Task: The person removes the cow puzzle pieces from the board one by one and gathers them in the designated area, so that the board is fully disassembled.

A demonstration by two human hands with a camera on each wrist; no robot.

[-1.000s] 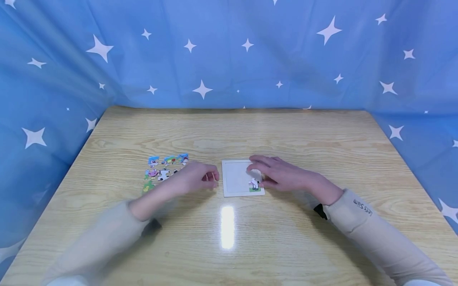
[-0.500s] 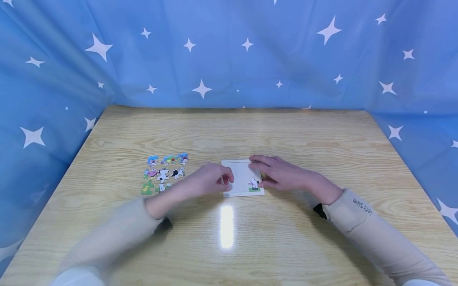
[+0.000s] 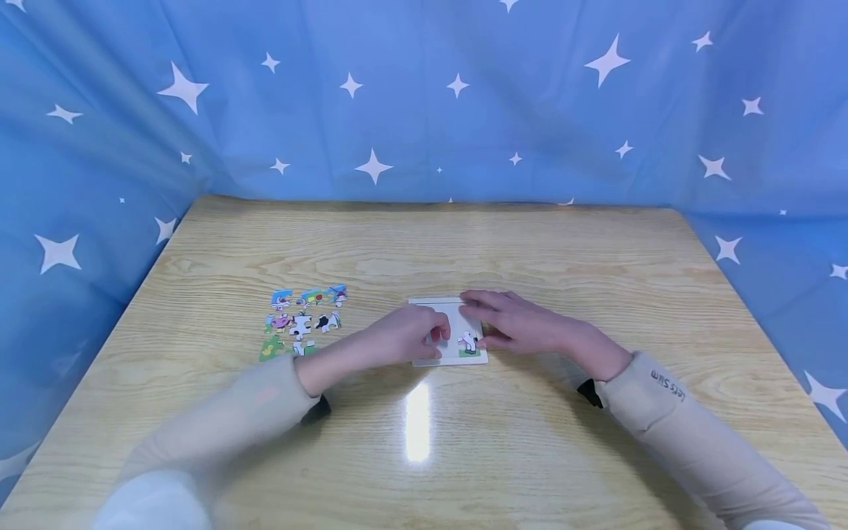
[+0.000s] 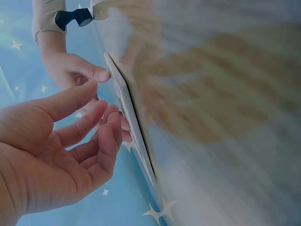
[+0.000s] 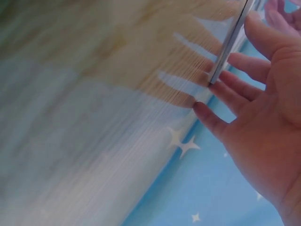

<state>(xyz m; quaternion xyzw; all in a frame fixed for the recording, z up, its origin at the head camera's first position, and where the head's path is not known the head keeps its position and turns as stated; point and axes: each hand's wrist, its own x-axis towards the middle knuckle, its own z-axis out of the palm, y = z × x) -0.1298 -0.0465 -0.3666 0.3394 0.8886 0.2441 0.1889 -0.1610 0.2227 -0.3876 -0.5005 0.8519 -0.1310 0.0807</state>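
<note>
A square white puzzle tray (image 3: 457, 360) lies mid-table. In its near right corner sits a puzzle piece (image 3: 468, 343) showing a white animal on green. Over the left part of the tray is my left hand (image 3: 417, 333), fingers loosely bent. The left wrist view shows nothing between the thumb and fingers of that left hand (image 4: 61, 150). My right hand (image 3: 526, 324) rests at the tray's right side, thumb by the right edge and fingers spread at the far right corner. In the right wrist view, the fingers (image 5: 237, 87) are fairly straight beside the tray's edge (image 5: 230, 42).
Several loose puzzle pieces (image 3: 301, 325) lie in rows on the wooden table (image 3: 563, 456), left of the tray. A blue curtain (image 3: 424, 96) with white stars hangs behind and beside the table.
My left hand has moved right from beside the loose pieces to over the tray, uncovering more of those pieces. The right hand has stayed at the tray's right side.
</note>
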